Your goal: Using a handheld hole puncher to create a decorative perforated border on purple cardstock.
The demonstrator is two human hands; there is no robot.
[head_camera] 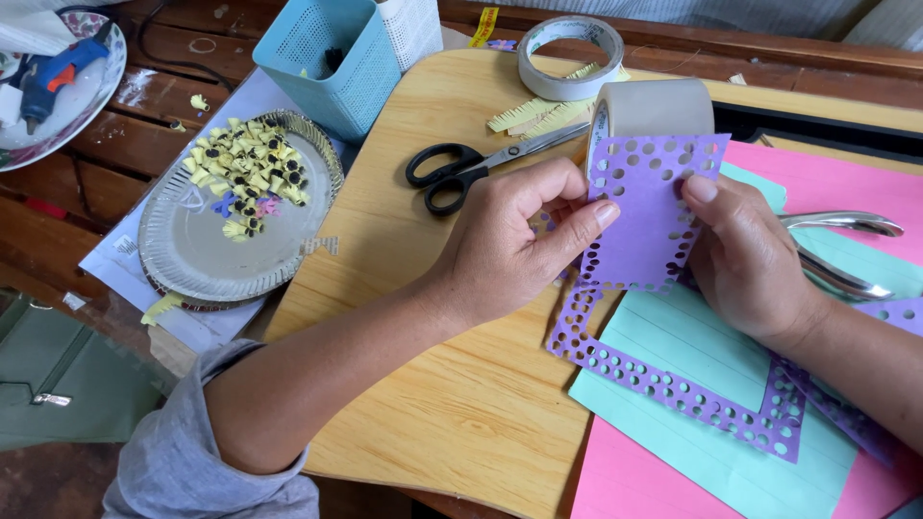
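Both hands on the purple punched paper piece (646,216), held above the table (452,384). Left hand (510,245): thumb and fingers (596,216) pinching its left edge. Right hand (745,259): fingers pinching the right edge. Under it lies a purple punched frame (673,389) on a mint sheet (692,336) over pink paper (827,183). Tape roll (649,106) sits just behind the piece, black-handled scissors (457,173) to the left (metal hole punch (841,250) by the right hand). Foil plate (226,207) of paper flowers far left.
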